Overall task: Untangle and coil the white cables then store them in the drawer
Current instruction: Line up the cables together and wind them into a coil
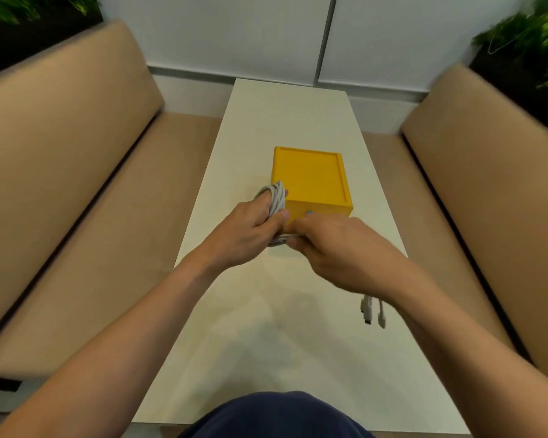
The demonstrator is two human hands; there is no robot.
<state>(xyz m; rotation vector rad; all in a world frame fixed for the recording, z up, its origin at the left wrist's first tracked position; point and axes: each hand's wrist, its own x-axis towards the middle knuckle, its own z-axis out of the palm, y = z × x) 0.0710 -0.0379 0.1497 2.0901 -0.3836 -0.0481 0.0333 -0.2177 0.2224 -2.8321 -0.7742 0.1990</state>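
Note:
A coil of white cables point(275, 197) is wrapped round the fingers of my left hand point(250, 230), which holds it just left of a yellow drawer box point(310, 178) on the white table point(266, 343). My right hand point(336, 248) pinches the lower part of the same coil in front of the box. Loose cable ends with white plugs point(372, 311) hang below my right wrist. The box front is mostly hidden behind my hands; I cannot tell whether the drawer is open.
Tan cushioned benches point(76, 184) point(487, 184) run along both sides of the narrow table. A white wall stands beyond its far end, with green plants point(532, 42) in the upper corners.

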